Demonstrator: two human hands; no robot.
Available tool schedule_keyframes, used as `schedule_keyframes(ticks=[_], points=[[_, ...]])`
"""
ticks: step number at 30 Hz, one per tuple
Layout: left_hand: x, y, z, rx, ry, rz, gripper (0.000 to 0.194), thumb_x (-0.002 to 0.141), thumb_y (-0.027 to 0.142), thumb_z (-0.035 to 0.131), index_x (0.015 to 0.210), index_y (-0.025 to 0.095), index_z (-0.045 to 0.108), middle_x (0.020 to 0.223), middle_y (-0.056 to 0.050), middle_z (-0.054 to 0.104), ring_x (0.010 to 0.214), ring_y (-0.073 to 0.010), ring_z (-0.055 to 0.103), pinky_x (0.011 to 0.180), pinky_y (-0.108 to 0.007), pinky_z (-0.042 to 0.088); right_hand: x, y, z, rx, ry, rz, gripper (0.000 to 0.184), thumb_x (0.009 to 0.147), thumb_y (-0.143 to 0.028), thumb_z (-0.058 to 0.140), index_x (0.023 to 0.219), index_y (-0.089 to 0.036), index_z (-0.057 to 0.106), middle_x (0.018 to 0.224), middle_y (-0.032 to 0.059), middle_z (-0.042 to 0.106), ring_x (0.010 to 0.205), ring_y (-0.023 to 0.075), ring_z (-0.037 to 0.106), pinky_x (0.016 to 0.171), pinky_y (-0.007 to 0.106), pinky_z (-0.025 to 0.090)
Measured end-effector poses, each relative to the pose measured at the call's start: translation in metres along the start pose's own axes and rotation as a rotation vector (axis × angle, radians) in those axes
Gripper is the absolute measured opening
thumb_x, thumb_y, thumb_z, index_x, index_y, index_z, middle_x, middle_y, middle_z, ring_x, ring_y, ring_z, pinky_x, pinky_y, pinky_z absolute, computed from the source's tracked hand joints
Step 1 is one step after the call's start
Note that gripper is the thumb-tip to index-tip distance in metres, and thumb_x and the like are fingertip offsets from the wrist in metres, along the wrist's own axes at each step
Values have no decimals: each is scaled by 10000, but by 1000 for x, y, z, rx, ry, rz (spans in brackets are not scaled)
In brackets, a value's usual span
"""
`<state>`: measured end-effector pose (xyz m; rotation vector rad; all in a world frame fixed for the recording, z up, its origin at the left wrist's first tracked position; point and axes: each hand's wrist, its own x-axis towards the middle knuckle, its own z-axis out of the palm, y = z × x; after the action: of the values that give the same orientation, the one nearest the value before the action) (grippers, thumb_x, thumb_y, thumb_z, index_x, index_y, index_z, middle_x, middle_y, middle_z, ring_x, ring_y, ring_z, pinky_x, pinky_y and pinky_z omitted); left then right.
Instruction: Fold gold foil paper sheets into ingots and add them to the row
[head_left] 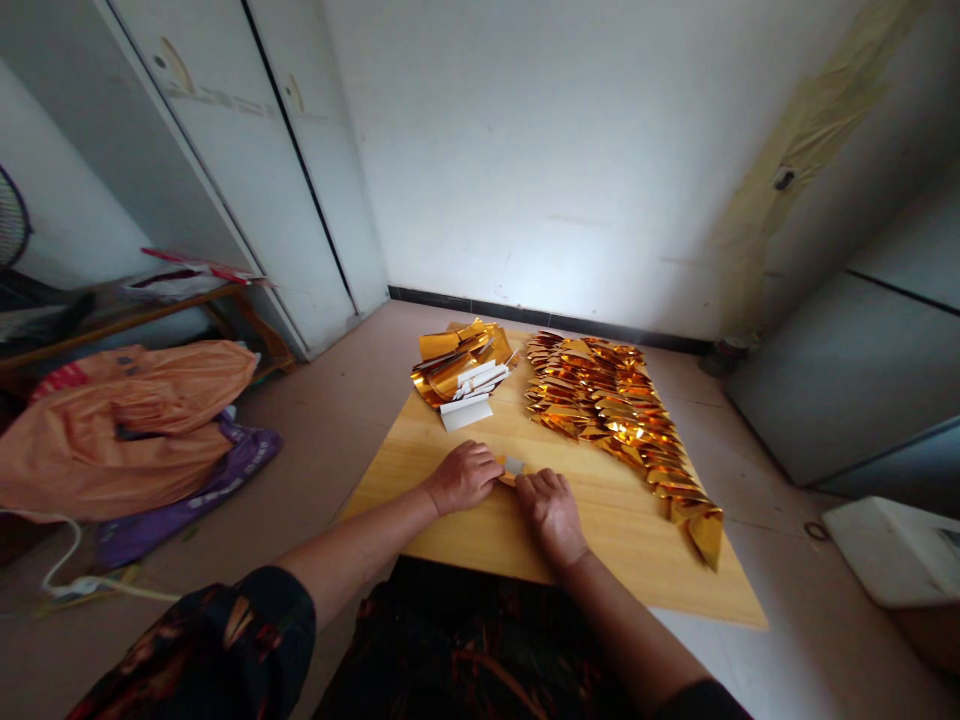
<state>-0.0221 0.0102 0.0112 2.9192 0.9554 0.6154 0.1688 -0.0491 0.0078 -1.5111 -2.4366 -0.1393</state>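
A small piece of gold foil paper, its pale grey side partly showing, lies low over the wooden board between my hands. My left hand pinches its left end with curled fingers. At the right end, the fingers of my right hand are closed on the same paper. Beyond my hands sits a loose pile of gold foil sheets, with some white-backed folded strips at its front. To the right, many folded gold foil pieces stand packed in overlapping rows that trail toward the near right corner.
The wooden board is in front of my lap on a tiled floor. White cabinets and an orange bag on a purple one are at left. A white box and a grey cabinet stand at right.
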Motion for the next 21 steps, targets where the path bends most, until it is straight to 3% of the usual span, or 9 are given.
schedule_keyframes(ticks=[6, 10, 17, 21], points=[[3, 8, 9, -231, 84, -175, 131, 824, 124, 515, 826, 189, 628, 818, -32, 658, 803, -162, 563, 763, -290, 447, -1, 12, 3, 213, 107, 118, 170, 899, -147, 489, 817, -192, 631, 813, 31, 613, 794, 156, 508, 740, 249, 362], [5, 4, 14, -311, 64, -267, 150, 814, 104, 517, 854, 198, 627, 854, -25, 669, 848, -168, 574, 791, -293, 457, 3, 16, 3, 273, 87, 175, 172, 891, -138, 478, 845, -189, 636, 815, 30, 632, 792, 155, 533, 735, 247, 388], [13, 2, 22, -318, 52, -389, 187, 795, 85, 517, 897, 198, 625, 877, -25, 679, 849, -170, 593, 790, -297, 463, 9, 17, 3, 144, 5, 307, 171, 913, -152, 449, 944, -185, 614, 845, 40, 663, 809, 160, 571, 721, 254, 375], [15, 6, 20, -285, 41, -421, 196, 801, 78, 515, 912, 202, 619, 899, -19, 690, 861, -174, 603, 801, -308, 448, 12, 14, 6, 61, -8, 335, 148, 925, -167, 450, 902, -186, 595, 802, 36, 647, 779, 152, 574, 689, 249, 355]])
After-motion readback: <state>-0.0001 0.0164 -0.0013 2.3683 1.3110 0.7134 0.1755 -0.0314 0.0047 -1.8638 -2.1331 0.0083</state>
